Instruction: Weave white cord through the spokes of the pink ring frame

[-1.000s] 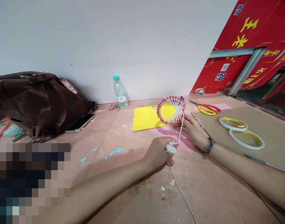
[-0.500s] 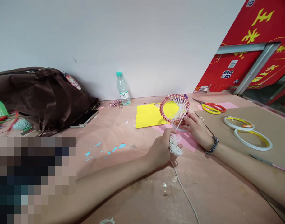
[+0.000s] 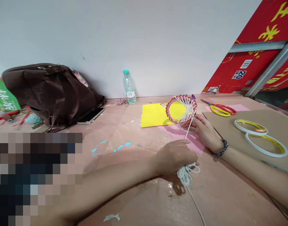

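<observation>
My left hand (image 3: 173,157) clamps a soft white cord bundle (image 3: 185,174); my right hand (image 3: 203,131) pinches the light, stiff red ring (image 3: 169,110) at its near rim.

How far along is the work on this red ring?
Done: white cord strands cross the right side of the red ring in view. In hand: the right hand holds the ring; the left hand grips a cord bundle. Left: the ring's left part looks open.

Bright, even light, soft shadows, warped edges.
</observation>
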